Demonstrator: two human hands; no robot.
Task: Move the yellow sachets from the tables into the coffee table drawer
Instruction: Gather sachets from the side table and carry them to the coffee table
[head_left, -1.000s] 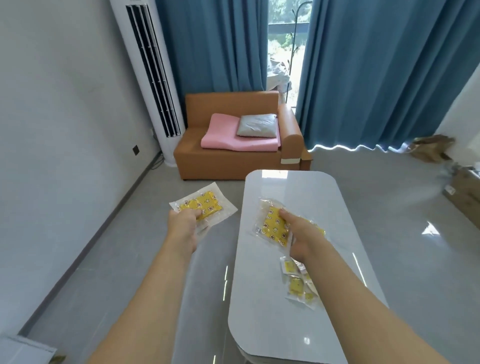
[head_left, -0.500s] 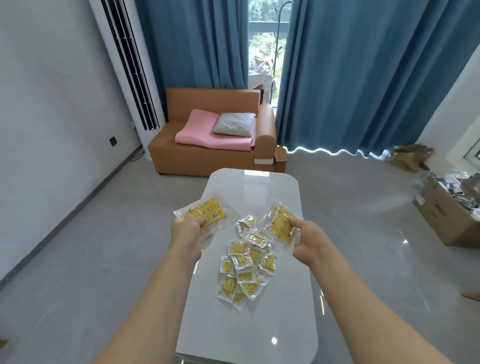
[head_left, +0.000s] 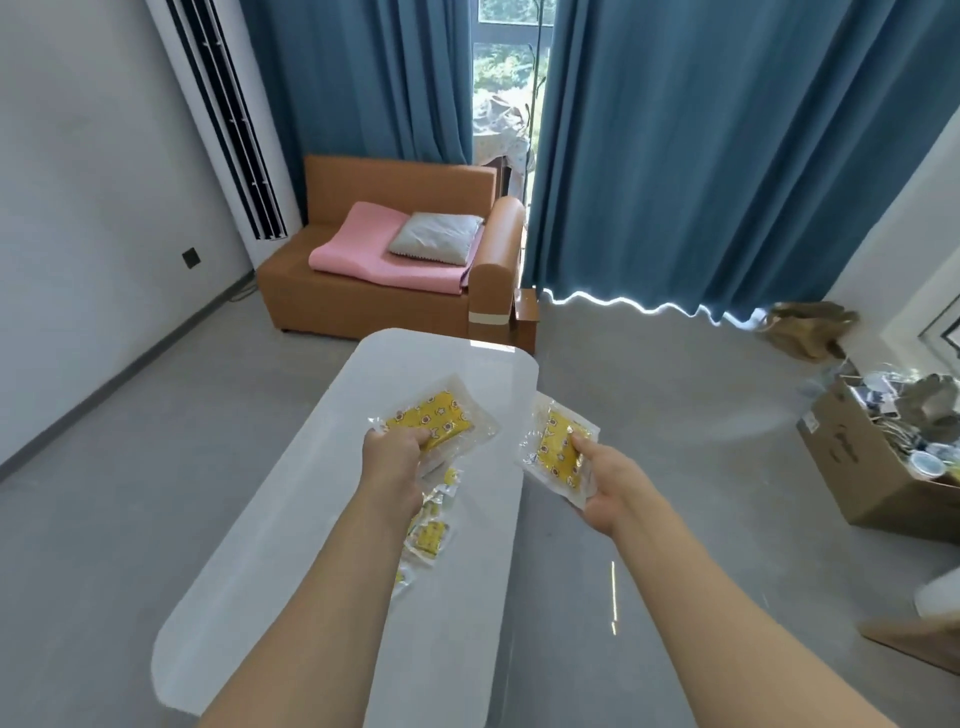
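My left hand (head_left: 394, 460) grips a yellow sachet (head_left: 434, 422) in clear wrap, held above the white coffee table (head_left: 291, 519). To its right, my right hand (head_left: 605, 480) pinches a second yellow sachet (head_left: 558, 452) just past the table's right edge, over the floor. A pile of small yellow sachets (head_left: 428, 535) lies on the tabletop, mostly hidden under my left forearm. No drawer shows in this view.
An orange sofa (head_left: 384, 291) with a pink mat and grey cushion stands beyond the table. Blue curtains hang behind it. A tall white air conditioner (head_left: 223, 119) is at the back left. An open cardboard box (head_left: 883, 452) of clutter sits on the floor at right.
The view has swung to the right, so the table now lies left of centre. Both hands keep their sachets; the right one has moved off the table's edge. My left arm now covers the pile.
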